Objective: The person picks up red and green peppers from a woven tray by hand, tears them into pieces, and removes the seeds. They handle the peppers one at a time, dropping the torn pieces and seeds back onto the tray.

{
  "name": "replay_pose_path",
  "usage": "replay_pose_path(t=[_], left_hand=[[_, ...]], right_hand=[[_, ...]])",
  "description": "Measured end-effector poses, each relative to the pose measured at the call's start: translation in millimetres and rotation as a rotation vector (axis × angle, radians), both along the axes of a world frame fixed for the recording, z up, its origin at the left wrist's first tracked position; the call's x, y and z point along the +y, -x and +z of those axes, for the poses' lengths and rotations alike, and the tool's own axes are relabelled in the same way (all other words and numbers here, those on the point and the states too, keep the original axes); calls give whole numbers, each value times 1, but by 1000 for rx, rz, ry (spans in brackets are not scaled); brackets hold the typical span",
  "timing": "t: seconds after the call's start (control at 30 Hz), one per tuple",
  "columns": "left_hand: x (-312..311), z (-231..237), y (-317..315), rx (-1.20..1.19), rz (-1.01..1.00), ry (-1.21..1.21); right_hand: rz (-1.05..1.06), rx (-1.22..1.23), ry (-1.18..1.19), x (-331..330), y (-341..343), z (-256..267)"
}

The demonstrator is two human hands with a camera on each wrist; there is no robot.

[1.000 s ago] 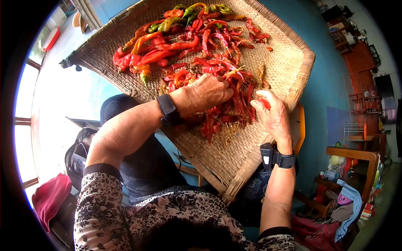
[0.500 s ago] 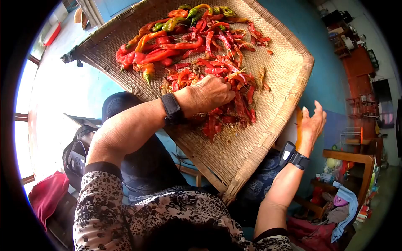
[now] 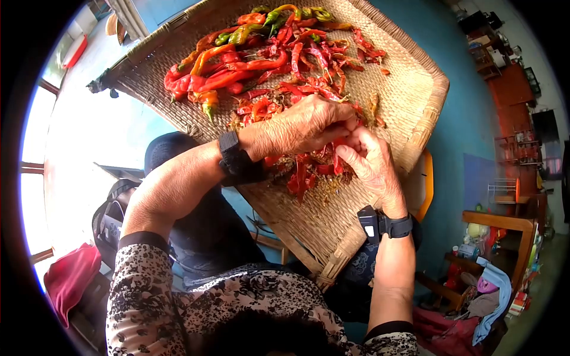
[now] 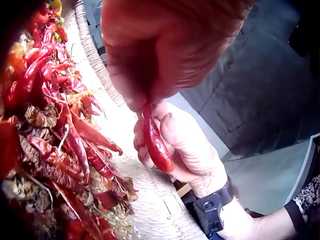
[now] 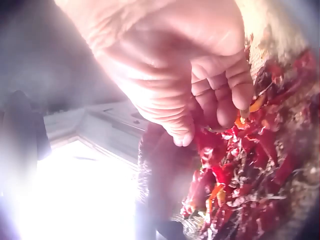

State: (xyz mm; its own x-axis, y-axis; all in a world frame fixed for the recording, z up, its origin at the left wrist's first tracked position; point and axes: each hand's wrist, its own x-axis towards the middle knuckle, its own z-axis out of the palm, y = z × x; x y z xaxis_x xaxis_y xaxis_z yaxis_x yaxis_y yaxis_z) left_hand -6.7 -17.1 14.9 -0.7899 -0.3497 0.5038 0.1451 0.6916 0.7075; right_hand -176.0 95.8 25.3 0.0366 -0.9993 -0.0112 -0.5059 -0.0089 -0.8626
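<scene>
My left hand point(image 3: 312, 123) and right hand point(image 3: 375, 163) meet fingertip to fingertip over the near right part of the chili pile. Between them hangs a shiny red chili pepper point(image 4: 157, 150), its narrow upper end pinched by the left fingers. My right thumb and curled fingers close round that same end from the other side. Below both hands, shrivelled dried red chilies point(image 4: 75, 145) lie heaped on a woven tray point(image 3: 409, 89). In the right wrist view, the right hand point(image 5: 175, 65) bends over the pile, its contact with the pepper hidden.
Plumper red, orange and green peppers point(image 3: 237, 65) lie on the tray's far left. The tray tilts across the person's knees point(image 3: 208, 231). Beside its right edge shows a yellow-rimmed container point(image 3: 425, 184). A wooden chair point(image 3: 499, 221) with cloths on it stands at the right.
My right hand swung out past the tray's right edge, where its fingers spread, then came back to meet the left. The left hand rose slightly from the pile and moved right with a chili pepper.
</scene>
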Motion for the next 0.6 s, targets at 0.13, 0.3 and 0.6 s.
replay_pose_path(t=[0.13, 0.3, 0.6], left_hand=[[6, 5, -4, -14, 39, 3], [7, 6, -3, -41, 44, -106], [4, -43, 18, -217, -8, 500]], right_hand=[[33, -1, 112, -9, -1, -8], [-4, 247, 170, -8, 10, -4], [-1036, 901, 105, 51, 121, 23]])
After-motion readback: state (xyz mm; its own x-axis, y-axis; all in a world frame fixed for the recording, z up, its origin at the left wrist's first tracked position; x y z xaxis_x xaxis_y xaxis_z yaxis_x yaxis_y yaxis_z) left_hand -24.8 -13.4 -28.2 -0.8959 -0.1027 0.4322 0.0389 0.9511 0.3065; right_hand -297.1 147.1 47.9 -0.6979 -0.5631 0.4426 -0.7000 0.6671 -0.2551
